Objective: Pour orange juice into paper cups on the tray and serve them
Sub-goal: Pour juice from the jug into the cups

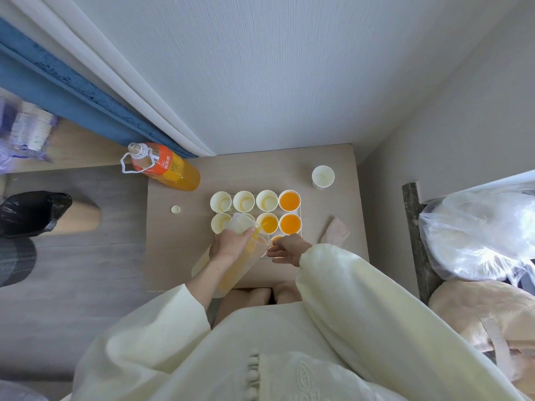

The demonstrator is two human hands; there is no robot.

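Currently the left hand [231, 245] has its fingers wrapped round a translucent plastic pitcher [240, 273] of orange juice. The pitcher is tipped so that its spout hangs over the half-filled white paper cup [269, 223] in the middle row of the white tray [300, 211]. The right hand [289, 250] lies at the tray's six o'clock edge, fingers fairly straight and loosely spread beside a near-row cup [277, 238] showing juice; whether they touch it I cannot tell. Two full cups [290, 201] stand on the tray's three o'clock side, and the empty cups [243, 201] on its nine o'clock side. On the pale wooden table [179, 256], an uncapped large orange juice bottle [166, 169] stands at ten o'clock from the tray. Its small pale cap [175, 209] lies at nine o'clock, a spare paper cup [323, 176] stands at one o'clock, and a folded beige cloth [335, 231] lies at three o'clock.

To pour well, I judge, keep the spout low and centred over the cup and the tilt shallow. Stop level with the full neighbours, then right the pitcher crisply before shifting toward nine o'clock, so no drips fall between cups.
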